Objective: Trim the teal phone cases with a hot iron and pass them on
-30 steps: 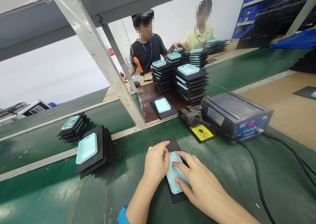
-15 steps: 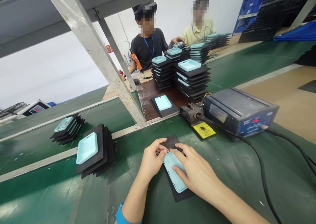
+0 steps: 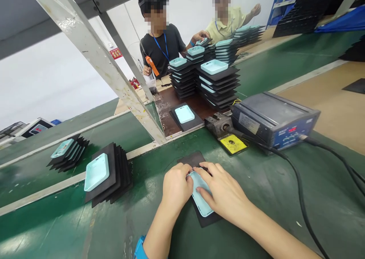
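A light blue plastic case (image 3: 201, 200), shallow and open side up, lies on a black sheet (image 3: 194, 158) on the green bench in front of me. My left hand (image 3: 177, 185) is closed at its far left corner, fingertips pressed together at the rim; what they pinch is hidden. My right hand (image 3: 224, 192) grips the case from the right, index finger at the far edge and thumb over the inside. The fingertips of both hands almost meet there.
To the left stand stacks of black sheets with blue cases (image 3: 97, 171). A soldering station (image 3: 273, 120), its iron holder (image 3: 218, 126) and a yellow sponge (image 3: 233, 144) are at right; a cable runs down the bench. Co-workers sit behind more stacks (image 3: 218, 86). A slanted white post (image 3: 114, 80) rises ahead.
My left hand has turned over the case's far corner, and its fingers are more hidden. My right hand stays nearly in place. The view has shifted slightly. The farther co-worker has raised a hand.
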### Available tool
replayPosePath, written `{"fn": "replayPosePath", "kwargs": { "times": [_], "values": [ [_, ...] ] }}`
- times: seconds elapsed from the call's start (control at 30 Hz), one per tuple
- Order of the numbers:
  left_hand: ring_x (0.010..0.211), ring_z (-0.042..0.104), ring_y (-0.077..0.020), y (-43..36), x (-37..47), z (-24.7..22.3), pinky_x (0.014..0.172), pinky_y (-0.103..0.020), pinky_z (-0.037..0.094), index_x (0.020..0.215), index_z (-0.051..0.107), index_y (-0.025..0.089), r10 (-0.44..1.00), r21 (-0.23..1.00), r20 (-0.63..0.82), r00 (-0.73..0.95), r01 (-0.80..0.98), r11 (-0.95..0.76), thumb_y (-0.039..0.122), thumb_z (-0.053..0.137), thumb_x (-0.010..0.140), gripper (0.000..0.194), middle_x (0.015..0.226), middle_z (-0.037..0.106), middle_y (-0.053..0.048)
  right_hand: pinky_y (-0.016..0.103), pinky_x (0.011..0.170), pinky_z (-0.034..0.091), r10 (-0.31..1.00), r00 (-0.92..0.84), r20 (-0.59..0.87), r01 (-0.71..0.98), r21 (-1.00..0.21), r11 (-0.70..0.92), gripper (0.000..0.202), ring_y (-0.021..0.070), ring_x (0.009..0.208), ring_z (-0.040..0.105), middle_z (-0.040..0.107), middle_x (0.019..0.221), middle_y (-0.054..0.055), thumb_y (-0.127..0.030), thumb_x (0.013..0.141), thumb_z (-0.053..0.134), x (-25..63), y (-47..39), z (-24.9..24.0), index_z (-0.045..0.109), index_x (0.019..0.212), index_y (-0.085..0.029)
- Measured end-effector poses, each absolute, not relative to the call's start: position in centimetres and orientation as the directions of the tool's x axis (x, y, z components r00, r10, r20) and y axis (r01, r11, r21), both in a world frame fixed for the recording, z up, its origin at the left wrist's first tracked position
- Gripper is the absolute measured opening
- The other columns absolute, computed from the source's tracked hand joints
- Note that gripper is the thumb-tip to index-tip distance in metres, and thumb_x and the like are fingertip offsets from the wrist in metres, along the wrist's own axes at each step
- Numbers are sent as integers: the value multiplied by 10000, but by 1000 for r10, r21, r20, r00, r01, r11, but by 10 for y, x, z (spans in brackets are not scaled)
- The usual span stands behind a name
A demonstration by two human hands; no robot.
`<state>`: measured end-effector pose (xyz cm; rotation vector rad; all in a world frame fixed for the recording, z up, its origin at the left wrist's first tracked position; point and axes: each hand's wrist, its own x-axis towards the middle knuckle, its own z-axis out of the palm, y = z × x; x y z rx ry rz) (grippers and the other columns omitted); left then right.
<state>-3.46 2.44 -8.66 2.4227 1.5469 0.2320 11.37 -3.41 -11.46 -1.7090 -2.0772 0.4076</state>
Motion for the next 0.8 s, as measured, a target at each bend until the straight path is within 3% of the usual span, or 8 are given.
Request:
{"fn": "replayPosePath", "kwargs": {
  "times": [0.13,0.33,0.57,0.7,0.8],
  "values": [
    [772,603,-187,27,-38,-90,685,-281,429,917,667,196,859,254,28,512,827,-501,24,442,734,337,827,656,-26,470,917,516,976,-152,156,849,-486,209,447,294,1156,508,483,1356,112,-232,886,541,113,-35,-114,510,1331,-203],
    [775,600,-164,30,-44,-95,701,-263,448,1101,660,217,824,337,90,560,761,-554,0,420,732,491,859,662,-14,409,849,548,967,-118,226,814,-536,225,359,250,1119,560,496,1323,110,-244,912,502,119,-39,-108,477,1267,-195],
    [755,593,-158,32,-47,-97,674,-254,435,1104,696,221,819,371,72,570,747,-552,3,412,757,498,846,641,-22,321,866,538,927,-52,370,788,-556,266,319,180,1166,556,499,1339,55,-349,978,434,149,-73,-90,434,1288,-277],
    [671,534,-138,34,-48,-94,643,-247,403,1092,698,212,828,451,67,557,723,-523,-2,408,730,511,784,597,-8,309,901,509,841,81,535,831,-502,239,308,175,1137,572,551,1289,17,-415,953,503,194,-98,-71,515,1240,-301],
    [645,494,-129,35,-49,-90,617,-239,373,1101,690,219,848,579,49,528,677,-455,16,410,727,510,745,547,6,345,805,522,757,252,603,876,-475,86,301,189,937,629,624,1157,25,-484,908,544,239,-107,-59,579,1138,-292]
  ]
}}
